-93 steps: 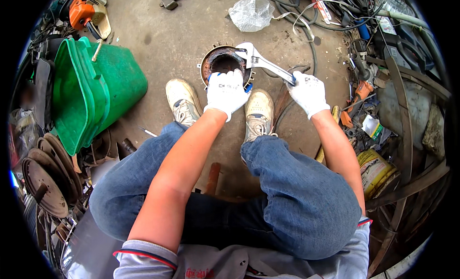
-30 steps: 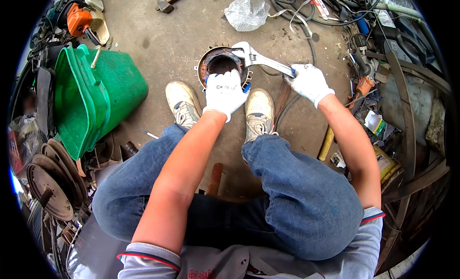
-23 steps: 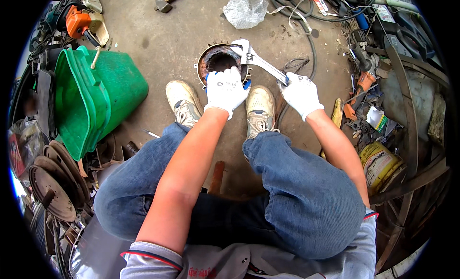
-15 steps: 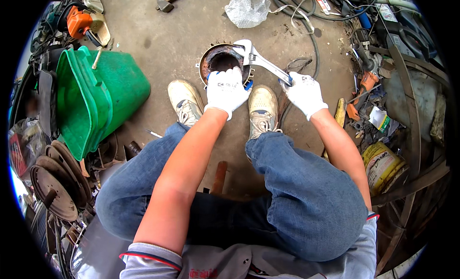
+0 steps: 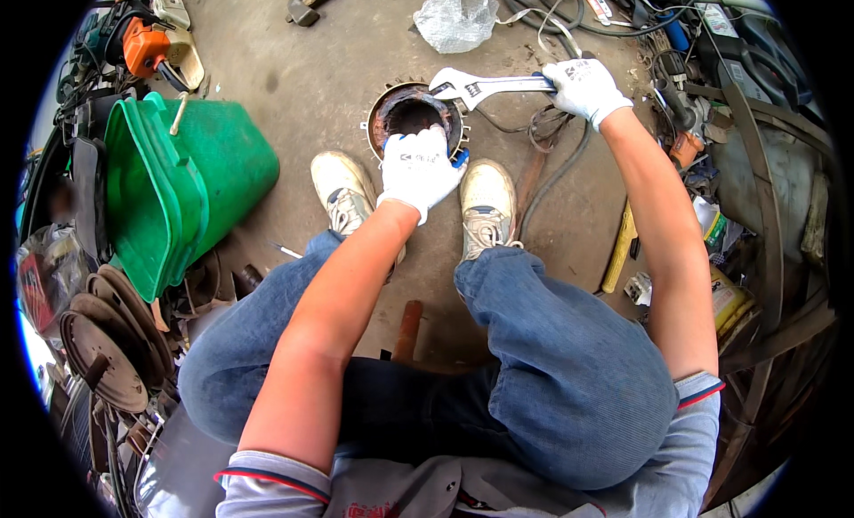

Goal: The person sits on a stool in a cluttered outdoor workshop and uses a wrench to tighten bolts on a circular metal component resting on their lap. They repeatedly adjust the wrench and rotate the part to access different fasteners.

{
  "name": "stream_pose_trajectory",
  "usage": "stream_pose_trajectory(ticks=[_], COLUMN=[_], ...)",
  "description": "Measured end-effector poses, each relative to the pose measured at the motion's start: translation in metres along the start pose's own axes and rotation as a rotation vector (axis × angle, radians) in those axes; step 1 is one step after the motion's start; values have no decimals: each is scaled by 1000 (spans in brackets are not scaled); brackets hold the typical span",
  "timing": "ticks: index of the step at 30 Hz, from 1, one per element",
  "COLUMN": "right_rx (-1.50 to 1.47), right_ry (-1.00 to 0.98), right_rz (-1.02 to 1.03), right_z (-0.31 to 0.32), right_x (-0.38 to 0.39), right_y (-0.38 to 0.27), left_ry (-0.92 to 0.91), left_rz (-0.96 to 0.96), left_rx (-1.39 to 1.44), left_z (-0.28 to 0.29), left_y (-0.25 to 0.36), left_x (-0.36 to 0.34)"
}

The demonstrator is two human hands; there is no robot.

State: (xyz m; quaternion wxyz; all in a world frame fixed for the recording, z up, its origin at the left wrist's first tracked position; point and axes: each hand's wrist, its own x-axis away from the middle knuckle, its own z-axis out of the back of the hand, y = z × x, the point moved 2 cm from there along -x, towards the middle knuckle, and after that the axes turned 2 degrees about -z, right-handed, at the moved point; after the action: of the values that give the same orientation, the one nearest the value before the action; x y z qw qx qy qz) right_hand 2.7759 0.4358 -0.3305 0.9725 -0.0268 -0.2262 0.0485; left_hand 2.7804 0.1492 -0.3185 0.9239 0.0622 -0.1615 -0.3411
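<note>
A round, rusty metal housing with tabs around its rim (image 5: pixel 379 109) lies on the concrete floor just beyond my shoes. My left hand (image 5: pixel 416 169), in a white glove with blue fingertips, is closed on the housing's near edge, its fingertips over the rim. In my right hand (image 5: pixel 583 86), gloved alike, is the handle of a silver adjustable wrench (image 5: pixel 498 86). The wrench lies nearly crosswise, its jaws at the upper right rim of the housing. Whether the jaws grip the rim I cannot tell.
A green bucket (image 5: pixel 213 153) lies on its side at the left, near an orange chainsaw (image 5: pixel 147 44). A hammer (image 5: pixel 305 9) and bubble wrap (image 5: pixel 455 20) lie at the far side. Cables (image 5: pixel 578 153), a yellow handle (image 5: pixel 620 251) and scrap crowd the right.
My right hand has swung the wrench handle away from me and to the right, from slanting toward me to nearly crosswise. My left hand stays on the housing.
</note>
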Motion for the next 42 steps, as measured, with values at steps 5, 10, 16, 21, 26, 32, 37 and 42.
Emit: stream_pose_trajectory(ticks=[5, 10, 16, 21, 26, 32, 37, 42], right_rx=[-73, -322, -471, -559, -346, -199, -35, -37], right_ry=[-52, -36, -30, -17, 33, 6, 3, 24], right_rz=[-104, -288, -431, -436, -299, -127, -13, -16], right_z=[10, -7, -13, -25, -25, -26, -13, -8], right_x=[23, 74, 91, 112, 87, 57, 28, 24], right_y=[-22, -70, -113, -128, -77, -37, -12, -5], left_ry=[11, -3, -3, -18, -13, -39, -93, -30], left_rz=[28, 55, 58, -13, -42, -58, -43, -54], left_rx=[-31, -40, -69, -51, -23, -15, -10, -11], left_z=[0, -3, -4, -1, 2, 2, 5, 3], left_y=[0, 3, 0, -2, -7, -9, -10, -6], left_x=[0, -1, 0, 6, 7, 9, 8, 8])
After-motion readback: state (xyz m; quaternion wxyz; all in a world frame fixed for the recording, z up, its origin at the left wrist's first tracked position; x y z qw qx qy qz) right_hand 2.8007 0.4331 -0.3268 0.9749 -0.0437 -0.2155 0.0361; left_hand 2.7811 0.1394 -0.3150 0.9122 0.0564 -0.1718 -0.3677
